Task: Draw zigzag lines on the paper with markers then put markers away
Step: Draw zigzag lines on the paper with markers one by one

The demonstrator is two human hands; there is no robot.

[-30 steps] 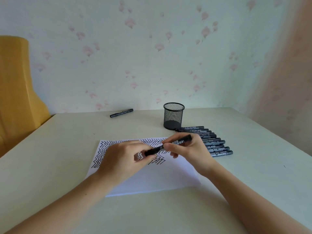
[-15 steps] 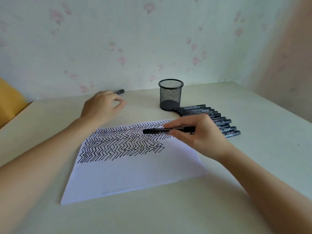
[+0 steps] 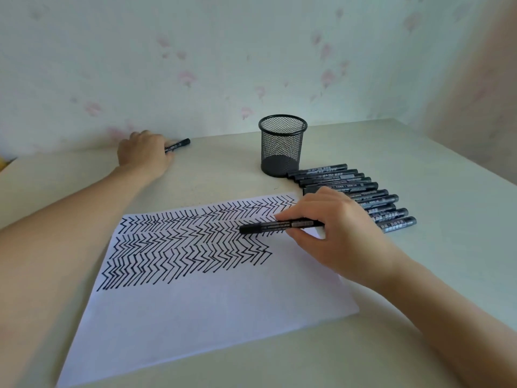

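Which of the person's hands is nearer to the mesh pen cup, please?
Right. The right hand sits just in front of the mesh pen cup, over the paper's corner; the left hand is far off to its left.

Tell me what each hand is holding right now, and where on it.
Right hand: a capped black marker, pinched at its rear half. Left hand: closing over the far marker; grip unclear.

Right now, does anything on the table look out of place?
One marker lies alone by the far wall under the left hand, apart from the row of markers beside the mesh cup.
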